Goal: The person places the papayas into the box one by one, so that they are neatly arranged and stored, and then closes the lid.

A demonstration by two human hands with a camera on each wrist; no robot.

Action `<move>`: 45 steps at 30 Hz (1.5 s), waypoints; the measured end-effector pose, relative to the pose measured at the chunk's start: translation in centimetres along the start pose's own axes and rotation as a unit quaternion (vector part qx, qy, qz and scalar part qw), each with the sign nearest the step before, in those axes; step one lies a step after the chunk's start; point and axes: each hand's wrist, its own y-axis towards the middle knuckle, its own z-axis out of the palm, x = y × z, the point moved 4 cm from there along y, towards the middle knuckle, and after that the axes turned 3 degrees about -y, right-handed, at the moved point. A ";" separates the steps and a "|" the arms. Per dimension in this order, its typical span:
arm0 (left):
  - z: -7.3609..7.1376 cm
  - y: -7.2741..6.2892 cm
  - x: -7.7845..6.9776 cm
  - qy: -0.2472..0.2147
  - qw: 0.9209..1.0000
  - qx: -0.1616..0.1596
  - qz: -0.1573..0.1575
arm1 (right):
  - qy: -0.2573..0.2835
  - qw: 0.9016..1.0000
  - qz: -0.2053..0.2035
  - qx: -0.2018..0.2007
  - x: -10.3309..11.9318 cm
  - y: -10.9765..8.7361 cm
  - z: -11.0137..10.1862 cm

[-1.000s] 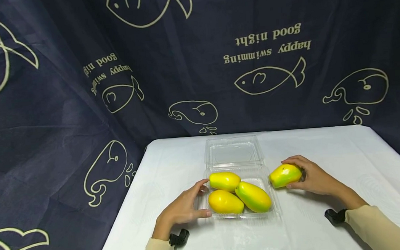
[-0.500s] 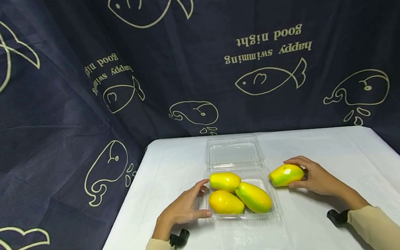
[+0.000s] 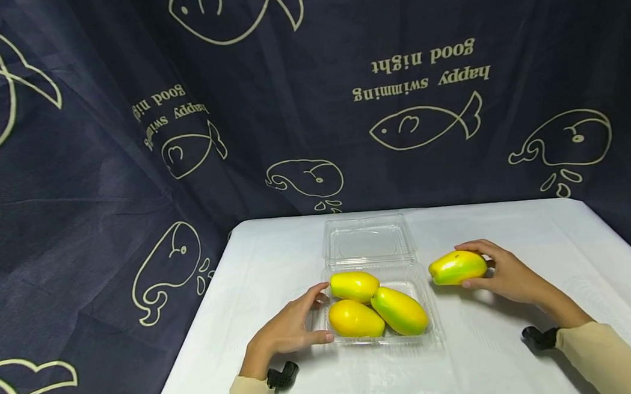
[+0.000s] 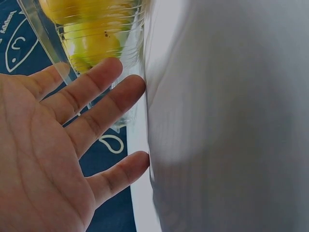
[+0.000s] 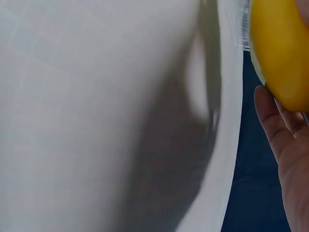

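My right hand grips a yellow papaya with green streaks, thumb on the near side and fingers over the far side. It is held to the right of a clear plastic clamshell box, whose base contains three similar papayas, among them one at the back left, one at the front left and one on the right. My left hand is at the box's left side, fingers spread and nearly straight. In the left wrist view its fingertips overlap the box's ribbed wall.
The box's clear lid lies folded back behind the base. A white cloth covers the table. Dark blue fabric with fish and whale outlines hangs behind and at the left. Each wrist wears a black camera mount.
My right hand has moved up and to the right with its papaya, away from the box. The left hand and the papayas in the box stay put.
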 end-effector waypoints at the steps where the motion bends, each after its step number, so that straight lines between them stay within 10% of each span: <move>1: 0.0 0.0 0.0 0.000 1.000 0.000 0.000 | 0.005 1.000 0.004 0.001 0.0 0.0 -0.1; 22: -0.2 -0.1 -0.1 -0.004 1.000 -0.002 0.006 | 0.183 0.983 -0.018 -0.004 2.4 2.4 0.2; 45: 0.0 -0.1 0.0 0.002 1.000 -0.001 0.010 | 0.196 0.980 -0.033 0.024 6.7 4.3 4.6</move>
